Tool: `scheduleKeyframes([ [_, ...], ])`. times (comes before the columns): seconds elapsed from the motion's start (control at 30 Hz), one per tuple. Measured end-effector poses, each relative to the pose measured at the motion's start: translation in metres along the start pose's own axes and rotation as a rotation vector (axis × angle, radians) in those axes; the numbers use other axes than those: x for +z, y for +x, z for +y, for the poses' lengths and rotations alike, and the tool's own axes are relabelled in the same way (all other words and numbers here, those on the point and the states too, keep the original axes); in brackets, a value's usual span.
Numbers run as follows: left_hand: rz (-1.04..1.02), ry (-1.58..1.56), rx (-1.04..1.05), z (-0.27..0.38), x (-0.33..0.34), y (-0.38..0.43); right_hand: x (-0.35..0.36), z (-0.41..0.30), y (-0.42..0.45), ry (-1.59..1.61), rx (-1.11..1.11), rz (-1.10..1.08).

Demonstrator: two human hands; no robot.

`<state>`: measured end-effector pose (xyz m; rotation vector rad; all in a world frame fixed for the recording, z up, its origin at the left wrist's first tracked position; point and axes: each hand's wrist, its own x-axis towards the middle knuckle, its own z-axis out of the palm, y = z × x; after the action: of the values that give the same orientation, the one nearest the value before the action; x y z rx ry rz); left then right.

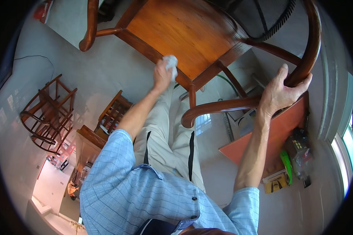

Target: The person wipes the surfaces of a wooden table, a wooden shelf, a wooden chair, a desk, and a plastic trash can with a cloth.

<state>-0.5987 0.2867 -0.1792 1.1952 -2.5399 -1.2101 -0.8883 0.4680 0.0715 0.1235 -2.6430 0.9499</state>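
Note:
In the head view, a brown wooden armchair with a flat orange-brown seat [182, 38] fills the upper middle. My left hand [162, 77] holds a crumpled white cloth [171, 66] against the near left edge of the seat frame. This hand and the cloth are slightly blurred. My right hand [279, 91] is closed round the curved armrest rail [307, 58] on the right, thumb on one side and fingers on the other. The near end of the rail [189, 119] curls in front of my legs. The fingers under the rail are partly hidden.
A black mesh object [261, 17] adjoins the seat's far right. A reddish board [250, 144] lies to the right, beside a bright green object [286, 166] and a box. More wooden chairs [51, 114] and a slatted wooden piece [113, 108] stand left. A person [72, 188] is far off at lower left.

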Motion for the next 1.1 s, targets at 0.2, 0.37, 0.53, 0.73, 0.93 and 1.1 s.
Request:
scheduleKeyframes([
  [0.2,0.232,0.502,0.138,-0.047,-0.12,0.145,0.001,-0.005,-0.002,0.063,0.025,-0.004],
  [0.37,0.084,0.65,0.302,-0.071,-0.119,0.146,0.002,-0.008,0.0,-0.014,-0.02,0.024],
  [0.53,-0.059,0.496,0.413,-0.024,-0.057,0.061,0.003,-0.003,0.0,-0.065,0.017,0.055],
  [0.73,-0.747,-0.061,-0.053,0.015,-0.045,0.006,0.01,0.0,0.0,-0.171,-0.059,0.12],
  [0.93,-0.555,-0.794,-0.377,0.089,-0.126,-0.011,0.003,0.006,0.0,-0.13,-0.067,0.08],
  [1.1,-0.477,-1.052,-0.257,0.211,-0.193,-0.059,-0.06,0.002,-0.002,0.098,-0.125,-0.042],
])
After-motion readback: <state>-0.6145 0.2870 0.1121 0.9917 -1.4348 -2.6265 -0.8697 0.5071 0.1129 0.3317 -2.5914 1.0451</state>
